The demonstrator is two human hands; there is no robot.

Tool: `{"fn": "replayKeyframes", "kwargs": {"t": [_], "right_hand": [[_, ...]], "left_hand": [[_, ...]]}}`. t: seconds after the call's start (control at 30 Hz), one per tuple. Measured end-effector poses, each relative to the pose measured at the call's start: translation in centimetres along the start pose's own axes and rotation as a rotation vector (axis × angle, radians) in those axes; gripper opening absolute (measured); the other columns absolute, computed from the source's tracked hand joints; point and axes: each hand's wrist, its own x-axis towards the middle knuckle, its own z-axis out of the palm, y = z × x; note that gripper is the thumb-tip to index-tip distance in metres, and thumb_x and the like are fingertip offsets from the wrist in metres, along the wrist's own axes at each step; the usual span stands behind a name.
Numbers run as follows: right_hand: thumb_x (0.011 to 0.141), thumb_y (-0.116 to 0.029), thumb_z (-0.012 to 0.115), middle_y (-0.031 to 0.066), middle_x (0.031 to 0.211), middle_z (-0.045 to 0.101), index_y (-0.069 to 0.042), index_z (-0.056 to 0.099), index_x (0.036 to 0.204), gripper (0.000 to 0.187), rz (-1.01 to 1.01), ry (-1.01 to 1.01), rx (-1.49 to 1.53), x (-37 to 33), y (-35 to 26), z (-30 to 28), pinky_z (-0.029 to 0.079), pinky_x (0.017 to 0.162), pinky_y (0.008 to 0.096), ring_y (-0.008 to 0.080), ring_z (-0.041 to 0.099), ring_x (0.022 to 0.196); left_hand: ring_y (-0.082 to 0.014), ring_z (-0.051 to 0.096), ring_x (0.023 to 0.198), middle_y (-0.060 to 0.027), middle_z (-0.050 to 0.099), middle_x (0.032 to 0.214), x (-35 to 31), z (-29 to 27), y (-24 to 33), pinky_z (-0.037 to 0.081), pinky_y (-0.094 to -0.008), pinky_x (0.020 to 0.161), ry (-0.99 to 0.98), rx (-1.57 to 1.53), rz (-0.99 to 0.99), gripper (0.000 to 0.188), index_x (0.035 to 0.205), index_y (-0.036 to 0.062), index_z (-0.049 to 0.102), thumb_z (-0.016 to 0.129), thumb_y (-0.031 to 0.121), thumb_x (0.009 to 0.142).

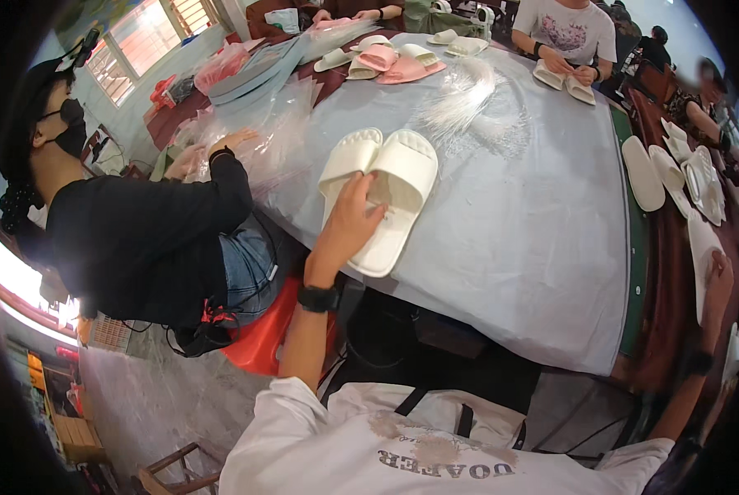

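Observation:
A pair of cream-white slippers (415, 177) lies side by side on the grey-covered table, toes pointing away from me. My left hand (351, 221) is on the pair, its fingers at the strap's opening and its thumb over the footbed; the fingers' undersides are hidden. Far to the right, my right hand (718, 279) grips the edge of another white slipper (701, 256), seen stretched near the picture's rim. Beside that hand, more white slippers (703, 183) and a flat white sole (642, 175) rest along the dark red surface.
A bundle of clear thin strands (468, 95) lies on the table cover (534, 247). Pink and white slippers (410, 68) are piled at the back. At left, a person in black (138, 231) handles clear plastic bags (278, 140). Across the table, another person holds white slippers (563, 81).

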Motion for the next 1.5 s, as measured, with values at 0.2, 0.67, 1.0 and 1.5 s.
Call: {"fn": "replayKeyframes", "kwargs": {"t": [0.2,0.67,1.0,1.5], "right_hand": [[0.105,-0.006,0.053,0.0137,0.118,0.063,0.006,0.064,0.117,0.021,-0.048,0.018,0.024,-1.0,-16.5,0.8,0.047,0.098,0.0339,0.0283,0.064,0.108],[0.092,0.006,0.057,0.0205,0.109,0.063,0.008,0.065,0.105,0.016,-0.122,-0.5,0.62,-7.0,-39.6,14.5,0.052,0.085,0.0385,0.0371,0.065,0.094],[0.103,-0.014,0.062,0.0196,0.123,0.053,0.012,0.048,0.128,0.039,0.214,-0.922,0.882,-7.7,-39.5,14.3,0.065,0.062,0.0345,0.0249,0.075,0.09],[0.106,-0.015,0.055,0.0098,0.101,0.072,0.0,0.067,0.119,0.024,0.041,-0.071,0.885,-1.3,-31.7,21.8,0.055,0.074,0.0286,0.0144,0.069,0.089]], "left_hand": [[-0.0419,0.059,0.118,-0.0251,0.06,0.125,4.9,0.2,-3.6,0.048,-0.0442,0.1,-0.076,-0.019,0.039,0.054,0.134,-0.0077,0.054,0.072,0.012,0.087],[-0.0403,0.063,0.118,-0.0253,0.066,0.126,5.8,-3.4,6.2,0.048,-0.0445,0.102,-0.384,0.249,0.075,0.052,0.14,0.0038,0.058,0.069,0.029,0.096],[-0.0385,0.065,0.107,-0.0189,0.071,0.115,13.2,6.8,13.5,0.05,-0.0453,0.095,-0.655,-0.032,0.44,0.042,0.124,0.003,0.068,0.061,0.037,0.101],[-0.0257,0.067,0.069,-0.0127,0.069,0.074,17.8,18.0,8.1,0.051,-0.0381,0.067,-0.382,-0.241,0.25,0.021,0.108,0.0054,0.071,0.062,0.022,0.099]]}}
